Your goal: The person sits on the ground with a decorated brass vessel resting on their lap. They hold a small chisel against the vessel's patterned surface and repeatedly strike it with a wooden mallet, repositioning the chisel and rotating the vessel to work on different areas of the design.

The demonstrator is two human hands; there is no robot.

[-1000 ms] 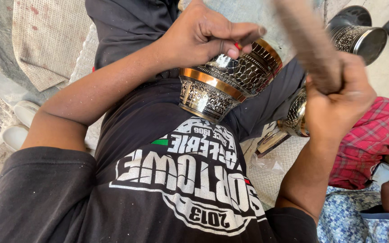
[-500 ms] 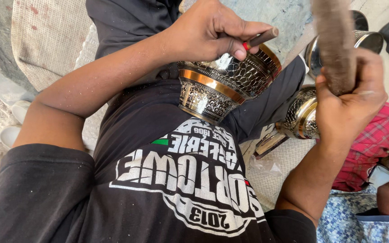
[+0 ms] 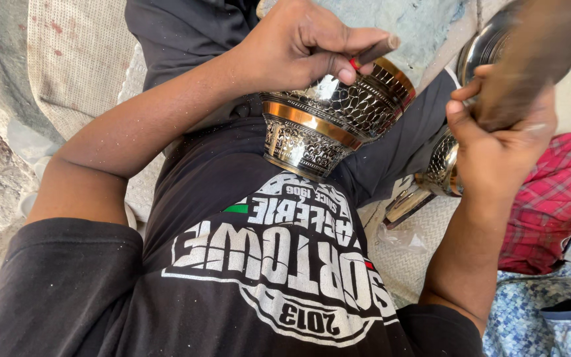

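Note:
An engraved silver metal vessel (image 3: 338, 122) with gold bands lies tilted against my belly, on my black printed shirt. My left hand (image 3: 305, 46) rests on its upper side and pinches a short dark chisel (image 3: 377, 51) whose tip touches the vessel's rim area. To the right, my right hand (image 3: 503, 149) is closed around the handle of a brown wooden mallet (image 3: 533, 56), which is blurred and raised up and to the right, apart from the chisel.
A second engraved metal vessel (image 3: 441, 168) lies behind my right wrist, and a shiny metal pot (image 3: 480, 46) is partly hidden at the top right. Red checked cloth (image 3: 550, 198) and blue patterned cloth (image 3: 530, 311) lie at right. A woven mat (image 3: 80, 66) covers the left.
The mallet has swung from leaning left over the vessel to upright, then back toward the right. My left hand and the chisel have stayed on the vessel.

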